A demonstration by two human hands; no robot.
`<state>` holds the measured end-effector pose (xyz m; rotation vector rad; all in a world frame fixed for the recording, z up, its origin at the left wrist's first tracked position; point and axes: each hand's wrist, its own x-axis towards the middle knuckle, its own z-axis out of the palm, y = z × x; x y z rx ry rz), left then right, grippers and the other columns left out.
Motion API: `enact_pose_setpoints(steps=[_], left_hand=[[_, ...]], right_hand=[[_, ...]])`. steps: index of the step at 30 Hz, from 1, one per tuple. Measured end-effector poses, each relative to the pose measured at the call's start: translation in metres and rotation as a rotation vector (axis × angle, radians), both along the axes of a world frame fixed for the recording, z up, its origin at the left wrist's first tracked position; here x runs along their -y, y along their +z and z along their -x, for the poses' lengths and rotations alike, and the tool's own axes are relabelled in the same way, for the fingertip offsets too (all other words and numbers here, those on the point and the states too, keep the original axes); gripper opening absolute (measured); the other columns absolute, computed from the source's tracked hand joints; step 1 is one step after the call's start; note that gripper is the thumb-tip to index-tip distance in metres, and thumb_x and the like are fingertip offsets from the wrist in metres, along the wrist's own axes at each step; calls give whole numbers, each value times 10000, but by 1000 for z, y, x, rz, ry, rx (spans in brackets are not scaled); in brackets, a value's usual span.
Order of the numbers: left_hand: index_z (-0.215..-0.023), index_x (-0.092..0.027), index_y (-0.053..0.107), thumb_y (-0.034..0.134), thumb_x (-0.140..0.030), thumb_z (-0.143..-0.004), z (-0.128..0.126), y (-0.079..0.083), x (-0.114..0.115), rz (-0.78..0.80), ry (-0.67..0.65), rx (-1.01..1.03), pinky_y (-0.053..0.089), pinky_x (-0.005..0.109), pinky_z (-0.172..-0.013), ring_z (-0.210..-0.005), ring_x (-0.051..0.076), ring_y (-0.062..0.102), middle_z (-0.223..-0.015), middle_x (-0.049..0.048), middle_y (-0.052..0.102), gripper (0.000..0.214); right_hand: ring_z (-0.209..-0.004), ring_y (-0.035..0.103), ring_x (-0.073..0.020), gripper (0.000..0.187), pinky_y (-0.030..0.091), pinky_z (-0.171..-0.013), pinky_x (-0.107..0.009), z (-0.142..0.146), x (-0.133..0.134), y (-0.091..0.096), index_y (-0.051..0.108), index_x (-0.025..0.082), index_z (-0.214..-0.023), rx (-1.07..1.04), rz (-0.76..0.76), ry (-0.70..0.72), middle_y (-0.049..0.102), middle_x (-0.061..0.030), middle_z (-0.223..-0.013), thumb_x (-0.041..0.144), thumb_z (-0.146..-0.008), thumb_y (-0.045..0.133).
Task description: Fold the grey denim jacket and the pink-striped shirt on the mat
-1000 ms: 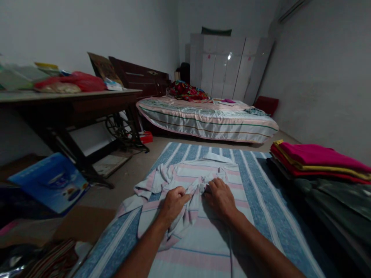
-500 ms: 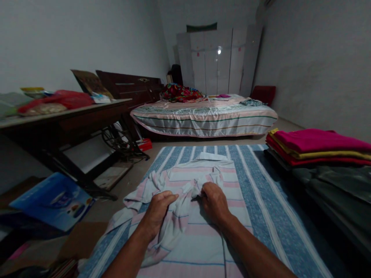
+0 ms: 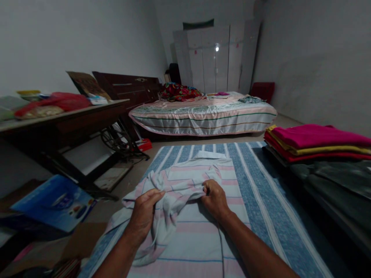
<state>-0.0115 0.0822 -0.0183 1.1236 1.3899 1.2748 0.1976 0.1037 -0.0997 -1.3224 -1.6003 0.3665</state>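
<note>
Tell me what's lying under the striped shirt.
A blue-and-white striped cloth, showing around the striped shirt. The part directly beneath, and whatever the cloth rests on, is covered.

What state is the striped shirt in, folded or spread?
Partly folded. The striped shirt lies flat on the blue striped cloth, but its left side is bunched up, gripped by the left hand and right hand.

left hand [image 3: 144,210] and right hand [image 3: 213,199] gripping striped shirt [image 3: 185,216] on blue striped cloth [image 3: 261,204]

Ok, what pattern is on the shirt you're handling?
The shirt has wide horizontal stripes in pale pink, white and light blue; the head view shows it.
</note>
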Motion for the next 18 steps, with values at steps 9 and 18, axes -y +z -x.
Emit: enact_pose_setpoints(steps=[9, 18], left_hand=[[-505, -151, 534, 780, -195, -459, 2, 1, -3, 95, -32, 184, 376, 169, -460, -474, 72, 458, -484, -66, 495, 254], [-793, -129, 656, 687, -189, -638, 1, 6, -12, 474, -89, 356, 536, 323, -574, -591, 225, 656, -663, 61, 691, 169]], right_hand=[[-712, 467, -153, 207, 335, -670, -249, -4, 1, 5, 355, 210, -604, -73, -8, 139, 491, 5, -688, 59, -544, 485], [-738, 520, -151, 139, 375, -683, -235, -7, 0, 8, 417, 208, -621, -245, 60, 217, 583, -11, -769, 92, -594, 488]])
